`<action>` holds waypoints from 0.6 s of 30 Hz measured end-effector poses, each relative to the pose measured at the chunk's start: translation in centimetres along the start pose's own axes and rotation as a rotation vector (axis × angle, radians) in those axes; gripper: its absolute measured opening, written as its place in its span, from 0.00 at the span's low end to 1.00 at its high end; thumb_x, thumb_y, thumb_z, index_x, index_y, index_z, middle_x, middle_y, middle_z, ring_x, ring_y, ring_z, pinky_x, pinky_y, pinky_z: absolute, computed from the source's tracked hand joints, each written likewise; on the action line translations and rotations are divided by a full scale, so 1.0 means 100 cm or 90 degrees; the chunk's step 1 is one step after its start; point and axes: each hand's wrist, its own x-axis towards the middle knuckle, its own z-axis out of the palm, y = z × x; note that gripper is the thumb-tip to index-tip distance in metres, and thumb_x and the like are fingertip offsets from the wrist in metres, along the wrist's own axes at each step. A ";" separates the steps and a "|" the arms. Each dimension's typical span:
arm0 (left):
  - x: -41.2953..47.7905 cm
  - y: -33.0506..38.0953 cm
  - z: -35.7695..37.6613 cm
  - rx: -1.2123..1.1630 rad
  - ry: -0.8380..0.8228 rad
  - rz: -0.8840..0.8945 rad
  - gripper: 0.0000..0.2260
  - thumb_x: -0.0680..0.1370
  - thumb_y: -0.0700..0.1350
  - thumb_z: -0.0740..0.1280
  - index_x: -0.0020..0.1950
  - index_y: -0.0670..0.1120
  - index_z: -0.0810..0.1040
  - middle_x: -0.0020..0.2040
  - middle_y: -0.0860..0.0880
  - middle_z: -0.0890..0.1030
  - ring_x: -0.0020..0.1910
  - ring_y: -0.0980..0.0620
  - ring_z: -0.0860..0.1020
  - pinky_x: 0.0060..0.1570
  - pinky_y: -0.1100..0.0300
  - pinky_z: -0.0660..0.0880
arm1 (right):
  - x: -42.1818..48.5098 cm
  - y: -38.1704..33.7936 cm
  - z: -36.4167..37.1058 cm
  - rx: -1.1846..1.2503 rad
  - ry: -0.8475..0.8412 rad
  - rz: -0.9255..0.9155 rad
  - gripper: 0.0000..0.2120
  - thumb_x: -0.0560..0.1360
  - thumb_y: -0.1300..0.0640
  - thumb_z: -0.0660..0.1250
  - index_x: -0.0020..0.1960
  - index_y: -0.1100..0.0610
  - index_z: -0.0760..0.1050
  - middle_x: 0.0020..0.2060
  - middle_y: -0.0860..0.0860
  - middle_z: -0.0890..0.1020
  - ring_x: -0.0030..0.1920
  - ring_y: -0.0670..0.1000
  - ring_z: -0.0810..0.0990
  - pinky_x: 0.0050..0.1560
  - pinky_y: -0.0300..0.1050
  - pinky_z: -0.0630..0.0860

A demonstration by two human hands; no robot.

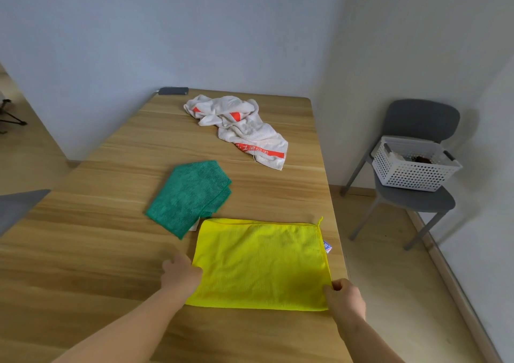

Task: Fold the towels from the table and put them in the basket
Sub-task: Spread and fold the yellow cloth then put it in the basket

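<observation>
A yellow towel (260, 262) lies flat and folded in half on the wooden table (83, 251), near its front right. My left hand (182, 275) grips the towel's left edge. At the near right corner, my right hand (345, 297) pinches the cloth. A green towel (190, 195) lies loosely folded just behind and to the left. Farther back a white towel with red print (242, 127) sits crumpled. The white perforated basket (414, 165) stands on a grey chair to the right of the table, with something dark inside.
The grey chair (417, 204) stands against the right wall, with floor between it and the table. A dark flat object (173, 91) lies at the table's far edge. A grey chair back (16, 206) shows at the left, and a tripod (8, 115) on the floor beyond.
</observation>
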 end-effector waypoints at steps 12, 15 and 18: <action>0.004 0.002 0.000 -0.165 -0.106 0.063 0.11 0.80 0.46 0.61 0.37 0.52 0.70 0.37 0.53 0.70 0.42 0.51 0.71 0.48 0.58 0.66 | -0.003 0.005 -0.010 0.015 -0.002 -0.032 0.08 0.77 0.56 0.62 0.39 0.53 0.74 0.39 0.54 0.79 0.43 0.56 0.76 0.40 0.44 0.70; 0.009 -0.004 0.001 -0.152 -0.087 0.065 0.10 0.81 0.46 0.59 0.42 0.49 0.74 0.36 0.52 0.70 0.36 0.55 0.69 0.41 0.58 0.66 | -0.001 0.007 -0.008 0.020 -0.019 -0.009 0.10 0.77 0.57 0.62 0.37 0.55 0.74 0.35 0.54 0.78 0.39 0.55 0.74 0.37 0.43 0.69; 0.009 -0.004 -0.002 -0.146 -0.081 0.061 0.14 0.82 0.46 0.58 0.64 0.43 0.74 0.44 0.50 0.74 0.43 0.51 0.72 0.44 0.57 0.68 | 0.000 0.009 -0.007 0.020 -0.023 0.029 0.09 0.76 0.57 0.62 0.37 0.56 0.74 0.36 0.56 0.78 0.41 0.58 0.79 0.43 0.47 0.77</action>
